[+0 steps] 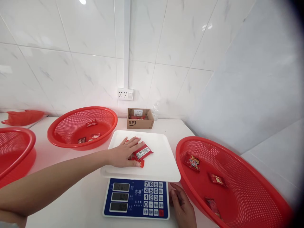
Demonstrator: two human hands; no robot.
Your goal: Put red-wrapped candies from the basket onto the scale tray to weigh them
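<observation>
My left hand (125, 153) lies palm down with fingers spread over several red snack packets (143, 152) on the white tray of a weighing scale (163, 158). One packet's printed label shows beside my fingers, and part of the pile is hidden under my palm. My right hand (184, 207) rests on the table by the right side of the scale's blue keypad panel (136, 199). Its fingers are loosely curled, the thumb is apart from them, and nothing shows in them. The scale's displays are too dim to read surely.
A red plastic basket (237, 155) with a few packets stands close on the right. Another basket (51, 134) with packets is at the back left, and a third basket (30, 139) is cut off at the left edge. An open cardboard box (140, 124) holds red packets near the wall.
</observation>
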